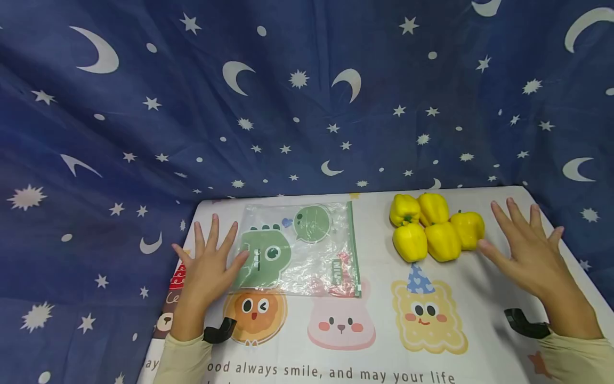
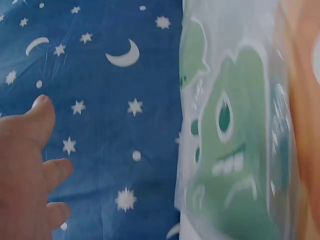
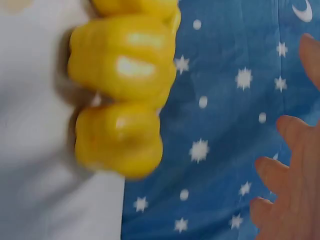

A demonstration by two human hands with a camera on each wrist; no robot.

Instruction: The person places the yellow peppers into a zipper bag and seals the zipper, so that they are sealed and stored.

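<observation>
Both hands spread wide, holding nothing: left hand [image 1: 207,266] beside the zip bag [image 1: 302,249], right hand [image 1: 525,248] by the yellow peppers [image 1: 434,233]. Seemingly the start; next calls for gripping the bag.

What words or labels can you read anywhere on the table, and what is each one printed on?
"ood always smile, and may your life": on the tablecloth along its near edge, cut off at both ends.
"Ce": red and brown print on the tablecloth by the left hand, partly hidden.
Pink lettering on the plastic bag, lower right corner: too blurred to read.
The peppers carry no text.
</observation>
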